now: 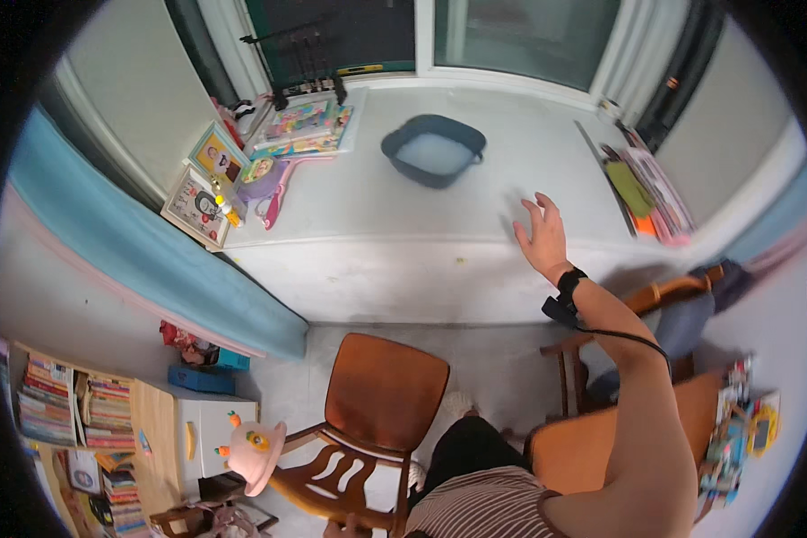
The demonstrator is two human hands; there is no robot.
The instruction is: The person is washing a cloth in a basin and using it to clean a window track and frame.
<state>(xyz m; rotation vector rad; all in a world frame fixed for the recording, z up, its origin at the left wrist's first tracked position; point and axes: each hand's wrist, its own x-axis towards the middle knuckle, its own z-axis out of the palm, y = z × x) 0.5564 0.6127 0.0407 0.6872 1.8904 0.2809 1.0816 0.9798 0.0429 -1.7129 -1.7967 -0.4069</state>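
Observation:
My right hand [544,240] is stretched out over the front edge of the white window ledge [368,202], fingers apart and holding nothing. A black band with a small dark device circles that wrist, and a cord runs up the forearm. Beyond the fingertips, to the left, a dark blue-grey plastic basin [434,173] with a paler inside sits on the ledge, apart from the hand. At the lower edge, my left hand [348,527] is partly cut off, its fingers on the back of a brown wooden chair [386,390]. A pink hat [257,455] hangs on that chair's corner.
Picture frames [197,206], a pink-handled brush [281,193] and colourful booklets [300,128] occupy the ledge's left end. A green pouch [630,186] and papers lie at its right. A second wooden chair [659,291] stands below right. Bookshelves [81,394] fill the lower left.

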